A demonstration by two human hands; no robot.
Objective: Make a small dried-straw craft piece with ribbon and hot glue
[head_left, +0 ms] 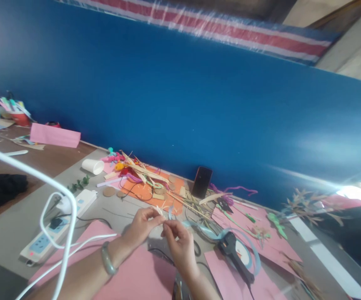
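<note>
My left hand (142,227), with a bangle (108,259) on its wrist, is closed in a pinch on a small bunch of pale thin strands (160,210) that fan out above its fingertips. My right hand (180,243) is pinched too, its fingertips meeting the left ones just below the bunch; what lies between them is too small to make out. Under both hands lies pink paper (133,275). To the right of my right hand rests a black glue gun (236,258), partly over a roll of pale blue ribbon (245,254).
A lit power strip (43,241) and a looping white cable (73,216) are at left. Sticks and scraps lie on orange paper (139,191) behind the hands. A phone (202,182) leans on the blue wall (180,96). A white cup (93,166) lies on its side.
</note>
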